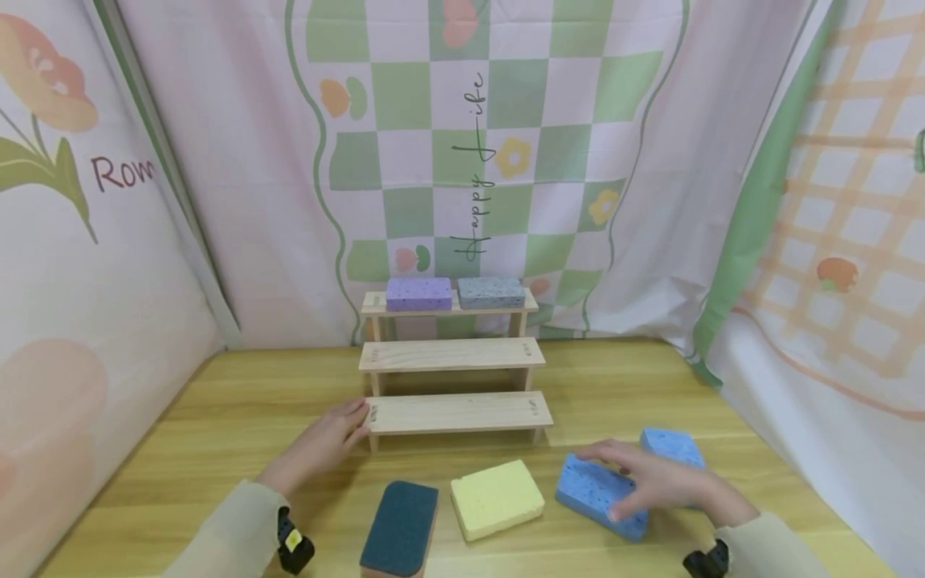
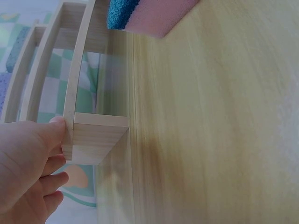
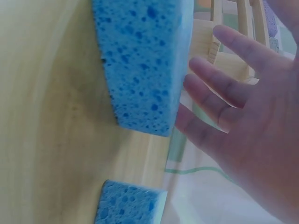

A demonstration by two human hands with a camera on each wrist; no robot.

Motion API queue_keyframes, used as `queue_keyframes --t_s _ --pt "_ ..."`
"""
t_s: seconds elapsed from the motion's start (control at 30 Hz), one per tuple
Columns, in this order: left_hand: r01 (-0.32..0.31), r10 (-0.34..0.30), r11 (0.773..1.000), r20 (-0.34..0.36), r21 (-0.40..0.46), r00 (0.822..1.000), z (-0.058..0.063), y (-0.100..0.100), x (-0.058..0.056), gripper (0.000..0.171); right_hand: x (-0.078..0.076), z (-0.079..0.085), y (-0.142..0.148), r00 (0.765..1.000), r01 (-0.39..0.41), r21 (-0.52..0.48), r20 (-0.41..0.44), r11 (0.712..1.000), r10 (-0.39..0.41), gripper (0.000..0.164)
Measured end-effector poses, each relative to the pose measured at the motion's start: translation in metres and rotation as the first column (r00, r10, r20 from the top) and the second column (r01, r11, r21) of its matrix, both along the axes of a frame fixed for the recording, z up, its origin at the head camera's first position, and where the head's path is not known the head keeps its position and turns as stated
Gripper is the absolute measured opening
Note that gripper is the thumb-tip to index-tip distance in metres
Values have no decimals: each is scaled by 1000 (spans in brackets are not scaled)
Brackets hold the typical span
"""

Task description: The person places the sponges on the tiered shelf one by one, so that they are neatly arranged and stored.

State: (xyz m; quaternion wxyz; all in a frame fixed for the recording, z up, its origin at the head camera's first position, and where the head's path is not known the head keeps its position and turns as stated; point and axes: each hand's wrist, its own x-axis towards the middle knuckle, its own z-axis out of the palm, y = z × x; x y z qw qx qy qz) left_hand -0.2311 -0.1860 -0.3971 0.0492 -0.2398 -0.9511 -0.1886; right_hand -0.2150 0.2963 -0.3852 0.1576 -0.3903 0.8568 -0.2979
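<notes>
A three-step wooden shelf stand stands on the table. My left hand holds the left end of its lowest step; in the left wrist view the thumb lies against the plank and the other fingers are bent beside its end. Over a blue sponge reaches my right hand, its fingers spread and fairly straight. In the right wrist view the fingertips are close to that sponge; contact is hard to tell. A second blue sponge lies just behind the right hand, partly hidden by it.
On the top step sit a purple sponge and a grey-blue sponge. A yellow sponge and a dark teal scouring sponge with a pinkish underside lie in front of the stand. Printed curtains enclose the table on three sides.
</notes>
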Motion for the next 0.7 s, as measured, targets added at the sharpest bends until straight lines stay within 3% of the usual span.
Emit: queue_keyframes --t_s 0.27,0.5,0.7 --pt "-5 5 1000 7 -6 1000 -1 0 0 47 6 -3 3 998 -28 -3 -51 1000 28 73" --pt "-7 7 1000 9 -1 1000 -1 0 0 47 7 -5 5 998 42 61 -43 997 -39 75" --pt "-6 6 1000 9 3 1000 -1 0 0 47 6 -7 8 998 52 63 -45 997 -49 71"
